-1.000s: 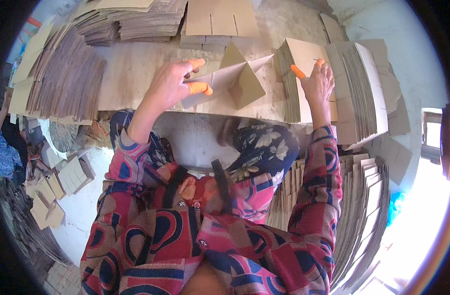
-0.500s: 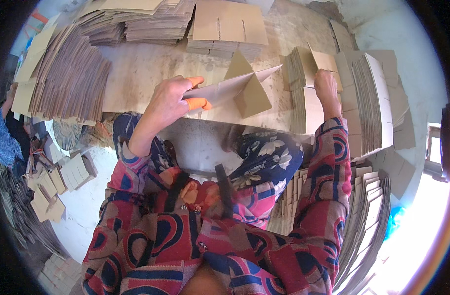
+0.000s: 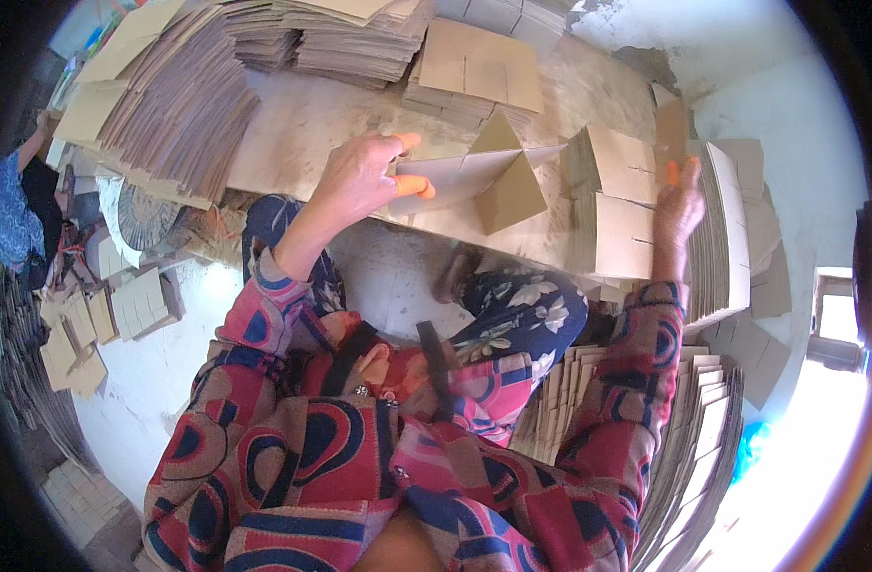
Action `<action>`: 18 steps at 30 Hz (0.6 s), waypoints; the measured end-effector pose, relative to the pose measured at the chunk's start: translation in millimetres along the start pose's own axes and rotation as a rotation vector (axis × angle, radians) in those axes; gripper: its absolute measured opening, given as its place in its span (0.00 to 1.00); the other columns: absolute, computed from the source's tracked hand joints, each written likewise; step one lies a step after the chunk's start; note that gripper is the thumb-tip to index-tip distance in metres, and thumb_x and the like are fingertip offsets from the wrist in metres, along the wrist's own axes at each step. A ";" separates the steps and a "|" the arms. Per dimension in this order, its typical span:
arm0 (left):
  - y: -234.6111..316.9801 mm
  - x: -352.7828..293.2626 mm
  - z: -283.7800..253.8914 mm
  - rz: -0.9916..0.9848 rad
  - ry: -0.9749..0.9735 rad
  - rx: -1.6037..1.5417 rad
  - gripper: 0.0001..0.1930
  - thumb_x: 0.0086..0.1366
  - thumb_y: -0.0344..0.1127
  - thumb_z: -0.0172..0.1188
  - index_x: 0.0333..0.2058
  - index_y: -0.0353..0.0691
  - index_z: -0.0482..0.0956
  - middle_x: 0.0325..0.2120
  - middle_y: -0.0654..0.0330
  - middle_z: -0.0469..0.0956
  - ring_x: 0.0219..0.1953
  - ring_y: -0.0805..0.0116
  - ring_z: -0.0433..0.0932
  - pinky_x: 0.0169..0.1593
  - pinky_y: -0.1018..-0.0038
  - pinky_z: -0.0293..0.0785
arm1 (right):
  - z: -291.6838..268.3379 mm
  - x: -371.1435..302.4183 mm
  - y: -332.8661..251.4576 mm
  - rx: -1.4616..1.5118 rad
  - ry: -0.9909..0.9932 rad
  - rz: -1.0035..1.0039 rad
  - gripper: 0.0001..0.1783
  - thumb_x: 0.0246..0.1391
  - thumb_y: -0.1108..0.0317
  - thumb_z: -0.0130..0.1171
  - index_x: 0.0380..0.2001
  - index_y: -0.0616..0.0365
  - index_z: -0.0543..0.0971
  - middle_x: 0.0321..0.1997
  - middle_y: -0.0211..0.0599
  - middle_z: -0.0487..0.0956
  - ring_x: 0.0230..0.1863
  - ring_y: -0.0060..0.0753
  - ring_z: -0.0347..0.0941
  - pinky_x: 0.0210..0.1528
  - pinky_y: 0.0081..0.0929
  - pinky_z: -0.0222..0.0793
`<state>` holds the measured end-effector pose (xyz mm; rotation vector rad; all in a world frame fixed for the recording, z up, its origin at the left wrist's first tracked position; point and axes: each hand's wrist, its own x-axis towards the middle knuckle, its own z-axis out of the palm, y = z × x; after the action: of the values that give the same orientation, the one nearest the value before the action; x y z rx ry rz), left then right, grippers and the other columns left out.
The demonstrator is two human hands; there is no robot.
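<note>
While the left hand (image 3: 365, 176) holds the near left end of a cardboard divider (image 3: 465, 181), its orange-tipped fingers stand a little apart, on either side of the card. This divider, made of crossed pieces, stands on the worktop (image 3: 298, 129) in the upper middle of the frame. Toward the upper right, the right hand (image 3: 679, 214) is between a slotted card stack (image 3: 625, 238) and a tall stack (image 3: 727, 229). Its orange-tipped fingers are close together beneath a brown card (image 3: 671, 129); whether they grip it, I cannot tell.
</note>
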<state>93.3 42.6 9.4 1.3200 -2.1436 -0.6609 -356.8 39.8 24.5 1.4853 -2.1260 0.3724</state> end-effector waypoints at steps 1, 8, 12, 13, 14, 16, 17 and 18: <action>1.8 1.0 1.7 -0.008 -0.018 -0.001 0.26 0.45 0.40 0.75 0.43 0.36 0.81 0.34 0.48 0.81 0.35 0.54 0.81 0.40 0.67 0.74 | -22.3 5.4 -1.3 0.162 0.249 -0.244 0.28 0.61 0.69 0.55 0.63 0.49 0.61 0.34 0.42 0.83 0.20 0.33 0.79 0.19 0.30 0.76; -10.8 0.2 29.2 0.105 0.121 -0.201 0.10 0.52 0.35 0.66 0.33 0.38 0.84 0.23 0.48 0.79 0.27 0.51 0.78 0.33 0.62 0.72 | -193.0 -6.2 -109.9 1.095 -0.089 -0.153 0.34 0.50 0.78 0.64 0.62 0.62 0.68 0.53 0.42 0.78 0.39 0.21 0.76 0.34 0.18 0.75; -15.0 1.9 35.3 0.066 0.071 -0.223 0.07 0.55 0.29 0.63 0.32 0.36 0.84 0.25 0.50 0.81 0.26 0.56 0.79 0.32 0.66 0.73 | -186.2 -13.2 -133.4 1.253 -0.261 -0.159 0.35 0.47 0.81 0.63 0.62 0.61 0.68 0.47 0.39 0.79 0.34 0.18 0.75 0.25 0.16 0.71; -15.7 2.8 35.0 0.063 0.047 -0.201 0.07 0.55 0.28 0.63 0.33 0.36 0.84 0.26 0.51 0.81 0.25 0.58 0.79 0.32 0.68 0.73 | -197.4 -16.6 -139.6 1.219 -0.401 -0.088 0.35 0.48 0.81 0.62 0.62 0.60 0.69 0.48 0.38 0.79 0.29 0.16 0.74 0.20 0.15 0.68; -16.1 3.4 34.9 0.077 0.046 -0.196 0.06 0.55 0.27 0.62 0.32 0.36 0.84 0.26 0.51 0.81 0.25 0.59 0.79 0.32 0.68 0.73 | -197.0 -16.3 -143.4 1.224 -0.420 -0.084 0.35 0.48 0.81 0.62 0.62 0.60 0.69 0.48 0.38 0.80 0.29 0.16 0.74 0.21 0.15 0.69; -12.5 3.1 35.1 0.109 0.038 -0.191 0.06 0.55 0.26 0.61 0.32 0.35 0.84 0.26 0.52 0.81 0.25 0.59 0.79 0.31 0.68 0.73 | -192.1 -17.2 -147.7 1.227 -0.456 -0.070 0.35 0.48 0.81 0.62 0.62 0.59 0.69 0.47 0.37 0.80 0.29 0.17 0.74 0.21 0.15 0.69; -11.9 3.1 35.4 0.117 0.042 -0.202 0.05 0.55 0.26 0.61 0.31 0.35 0.84 0.25 0.52 0.81 0.25 0.59 0.79 0.31 0.68 0.73 | -189.0 -16.9 -149.9 1.236 -0.461 -0.077 0.35 0.48 0.80 0.62 0.62 0.60 0.68 0.47 0.37 0.80 0.30 0.18 0.75 0.22 0.16 0.71; -13.4 1.2 35.2 0.118 0.048 -0.207 0.05 0.55 0.27 0.61 0.31 0.36 0.84 0.25 0.52 0.81 0.25 0.59 0.79 0.31 0.68 0.73 | -174.7 -16.7 -151.2 1.183 -0.380 -0.198 0.35 0.48 0.80 0.63 0.62 0.60 0.68 0.47 0.38 0.80 0.30 0.18 0.76 0.22 0.16 0.72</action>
<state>78.2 40.6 -25.1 1.0803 -2.0352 -0.7714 -167.4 85.2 150.0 2.5112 -2.0346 1.5581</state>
